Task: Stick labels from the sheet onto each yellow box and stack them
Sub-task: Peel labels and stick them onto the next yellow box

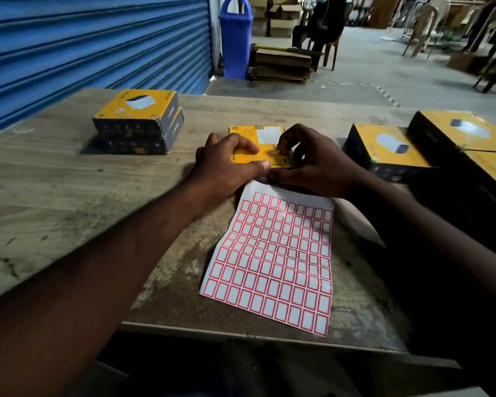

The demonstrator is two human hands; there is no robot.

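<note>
A yellow box (257,136) is held at the middle of the table (69,181), just beyond the far edge of the sheet of labels (272,259). Its left side and near edge are gripped by the left hand (226,164), with the fingers curled over the top and the thumb laid along the near edge. A small pale label (272,152), blurred, is pinched at the curled fingertips of the right hand (312,164) and held against the top of the box. The sheet is spread flat on the table between the two forearms, and its far edge is covered by the hands; rows of red-framed labels are seen across it. A stack of two boxes (138,121) is set well apart at the far left of the table. More yellow-topped boxes (390,150) are gathered at the right edge, touching one another. Beyond the table a blue shutter (83,47), a blue bin (235,38), flattened cardboard (281,64) and a seated person (318,27) are seen.
</note>
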